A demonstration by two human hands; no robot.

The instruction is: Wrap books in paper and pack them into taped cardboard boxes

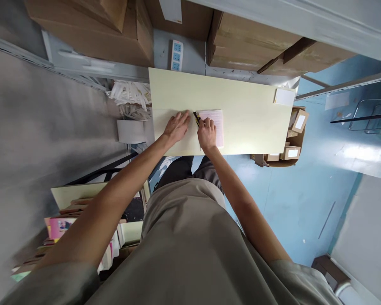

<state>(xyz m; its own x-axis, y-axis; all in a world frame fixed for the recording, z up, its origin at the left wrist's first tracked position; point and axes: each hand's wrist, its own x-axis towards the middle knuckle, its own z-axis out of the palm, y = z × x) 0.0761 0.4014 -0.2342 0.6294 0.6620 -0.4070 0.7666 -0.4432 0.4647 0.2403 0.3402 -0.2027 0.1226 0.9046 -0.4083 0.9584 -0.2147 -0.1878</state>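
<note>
My left hand (178, 126) lies flat on a pale yellow board (247, 114), fingers stretched out and nothing held. To its right, my right hand (207, 132) is closed around a slim black-and-yellow tool (197, 119), which looks like a utility knife. The tool points up and left, at the left edge of a pale pink lined sheet or pad (217, 120). My right hand rests over that sheet's left part and covers some of it. Whether a blade is out is too small to tell.
Cardboard boxes (250, 40) and a power strip (177, 55) stand behind the board. A white card (284, 96) lies at its right end. An open carton with small boxes (299, 122) is to the right. Stacked papers and cardboard (62, 226) sit at lower left.
</note>
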